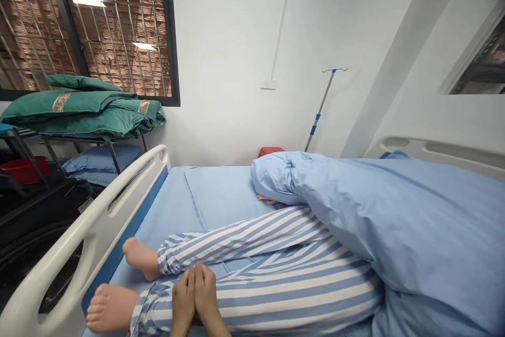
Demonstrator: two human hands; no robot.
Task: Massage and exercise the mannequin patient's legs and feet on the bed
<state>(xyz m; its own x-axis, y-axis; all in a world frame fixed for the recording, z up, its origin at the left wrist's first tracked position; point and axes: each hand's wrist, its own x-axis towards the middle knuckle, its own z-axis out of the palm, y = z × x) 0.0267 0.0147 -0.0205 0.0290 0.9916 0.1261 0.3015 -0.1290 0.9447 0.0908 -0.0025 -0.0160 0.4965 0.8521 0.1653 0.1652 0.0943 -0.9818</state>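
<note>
My left hand (183,292) and my right hand (204,289) rest side by side on the near lower leg (158,303) of a figure lying on the bed, which has the smooth look of a manikin. Both hands curl over the shin, their fingertips hidden on its far side. Blue-and-white striped trousers (292,300) cover both legs. Two bare feet, the near foot (112,308) and the far foot (140,258), point toward the footboard. A light blue quilt (379,211) hides the upper body; a few fingers (268,199) peek out under its edge.
A cream footboard (92,221) stands left, and a headboard (442,150) at right. Blue sheet (221,190) covers the mattress. Behind the bed are an IV pole (325,95) and a red stool (270,151). Green folded bedding (90,113) lies under the window, beside a red basin (26,170).
</note>
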